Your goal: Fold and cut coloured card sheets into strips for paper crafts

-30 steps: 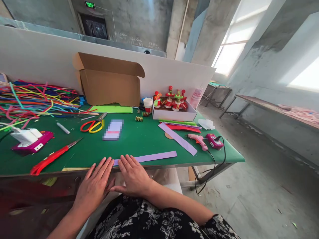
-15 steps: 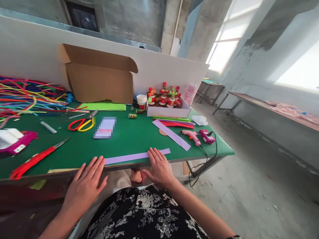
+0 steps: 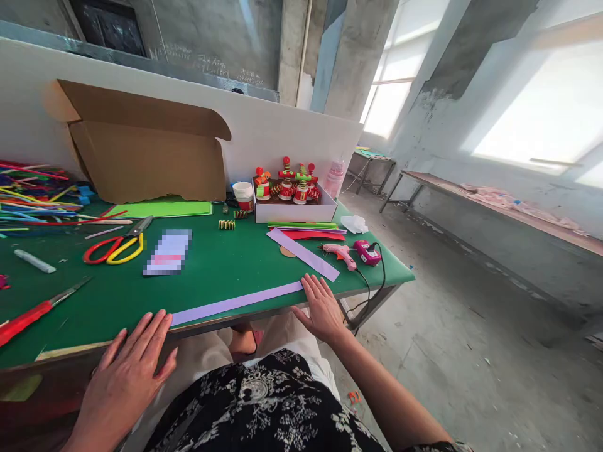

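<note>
A long purple paper strip (image 3: 235, 302) lies flat along the front edge of the green table (image 3: 226, 267). My left hand (image 3: 134, 351) lies over its left end, fingers stretched out. On the right end rest the fingertips of my right hand (image 3: 323, 307), flat with the thumb apart. A wider purple paper strip (image 3: 304, 253) lies aslant just beyond my right hand, partly over a brown disc (image 3: 287, 252). Close by on the right is a pink glue gun (image 3: 340, 254).
Scissors with red and yellow handles (image 3: 123, 243), red-handled scissors (image 3: 32, 317) and a phone-like blurred rectangle (image 3: 168, 252) lie to the left. A white box (image 3: 296, 213) of small red figures, an open cardboard box (image 3: 151, 157) and colourful pipe cleaners (image 3: 38, 194) stand behind.
My right hand has slid rightward along the strip to its right end. My left hand stays at the left end. The view has turned to the right.
</note>
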{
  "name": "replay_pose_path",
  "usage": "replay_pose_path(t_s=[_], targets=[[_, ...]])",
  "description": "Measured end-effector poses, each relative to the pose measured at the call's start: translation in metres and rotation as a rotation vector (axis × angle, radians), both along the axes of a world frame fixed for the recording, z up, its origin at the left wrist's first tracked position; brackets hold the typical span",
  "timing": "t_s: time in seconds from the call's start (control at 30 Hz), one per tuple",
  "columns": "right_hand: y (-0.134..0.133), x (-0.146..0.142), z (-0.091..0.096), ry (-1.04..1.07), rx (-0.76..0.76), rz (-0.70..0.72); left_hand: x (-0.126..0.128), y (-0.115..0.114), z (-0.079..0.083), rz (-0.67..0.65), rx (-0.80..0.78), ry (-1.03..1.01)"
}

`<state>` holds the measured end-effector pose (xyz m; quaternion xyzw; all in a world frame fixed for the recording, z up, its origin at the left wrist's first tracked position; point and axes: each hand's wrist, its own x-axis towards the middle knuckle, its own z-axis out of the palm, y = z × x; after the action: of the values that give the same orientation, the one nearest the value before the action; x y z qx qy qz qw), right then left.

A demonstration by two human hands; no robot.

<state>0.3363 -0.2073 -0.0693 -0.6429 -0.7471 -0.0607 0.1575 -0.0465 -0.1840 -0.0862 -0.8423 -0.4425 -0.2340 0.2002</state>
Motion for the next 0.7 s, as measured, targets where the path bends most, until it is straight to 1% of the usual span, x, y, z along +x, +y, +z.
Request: replay_pose_path(t_s=[0.07,0.13,0.17,0.2,0.27,0.33,0.37,0.43,0.47,0.53,0.63,0.7], targets=[[0.001,-0.003,0.005,0.035,0.02,-0.05,0.0,0.0,-0.001,-0.006,-0.003,0.01],[0.003,-0.018,0.012,0.065,0.05,-0.035,0.001,0.0,-0.004,0.008,-0.01,-0.01],[0.004,-0.031,0.016,0.075,0.06,0.012,0.001,0.0,-0.005,0.022,-0.014,-0.03],[0.005,-0.047,0.02,0.08,0.06,0.091,0.001,0.0,-0.005,0.035,-0.024,-0.048],[0.006,-0.084,0.026,0.074,0.014,0.314,0.001,-0.002,-0.005,0.041,-0.048,-0.08],[0.008,-0.121,0.028,0.025,-0.037,0.522,0.0,-0.004,-0.004,0.027,-0.083,-0.116],[0.01,-0.136,0.028,-0.003,-0.04,0.583,0.0,-0.004,-0.003,0.021,-0.101,-0.14],[0.013,-0.155,0.025,-0.027,-0.021,0.599,-0.001,-0.005,-0.002,0.0,-0.133,-0.178],[0.015,-0.157,0.024,-0.029,-0.021,0.574,-0.001,-0.005,-0.002,-0.008,-0.148,-0.19],[0.017,-0.15,0.02,-0.018,-0.042,0.495,-0.001,-0.004,-0.003,-0.011,-0.158,-0.222],[0.015,-0.116,0.015,0.005,-0.093,0.362,0.0,-0.002,-0.005,0.013,-0.154,-0.268],[0.013,-0.088,0.012,0.016,-0.098,0.274,-0.003,-0.001,-0.008,-0.015,-0.144,-0.227]])
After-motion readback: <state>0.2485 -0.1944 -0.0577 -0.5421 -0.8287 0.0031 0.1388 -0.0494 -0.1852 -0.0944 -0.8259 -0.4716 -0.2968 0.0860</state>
